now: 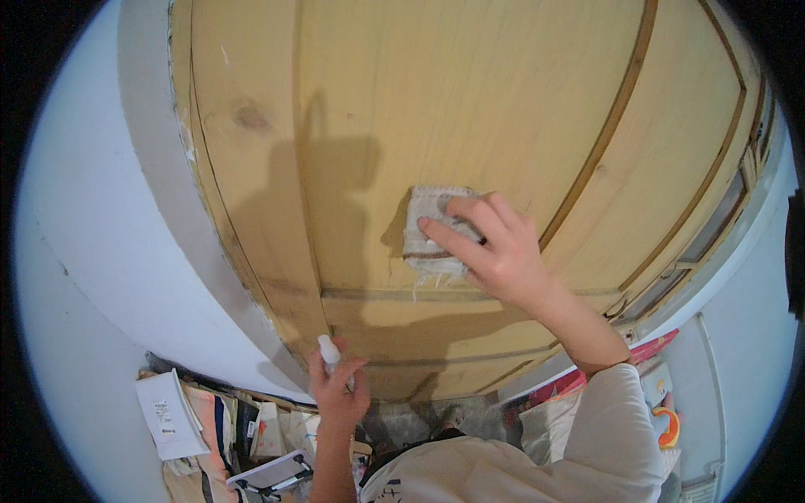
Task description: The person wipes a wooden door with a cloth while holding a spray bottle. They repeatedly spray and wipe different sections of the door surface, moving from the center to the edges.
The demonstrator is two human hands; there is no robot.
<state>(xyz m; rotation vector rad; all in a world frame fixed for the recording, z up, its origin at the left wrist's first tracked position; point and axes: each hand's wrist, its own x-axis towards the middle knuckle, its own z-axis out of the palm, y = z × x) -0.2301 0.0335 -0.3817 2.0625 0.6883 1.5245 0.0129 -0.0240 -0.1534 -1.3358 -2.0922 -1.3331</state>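
Against the panel of a yellowish wooden door point(465, 94), my right hand point(497, 245) presses a folded pale cloth point(431, 242) with a brown stripe and a frayed lower edge. The fingers spread over the cloth, and its far right part is hidden beneath them. Lower down on the left, my left hand point(339, 390) grips a small clear spray bottle with a white cap point(328, 349). The bottle points up towards the door, and its body is partly covered by the fingers.
White walls point(88, 220) flank the door. At lower left are stacked folded fabrics, a white box with a label point(170, 415) and a small folding table point(273, 475). Bags point(550, 418) and an orange-handled item point(666, 427) stand at lower right. A door latch point(616, 309) sits on the right.
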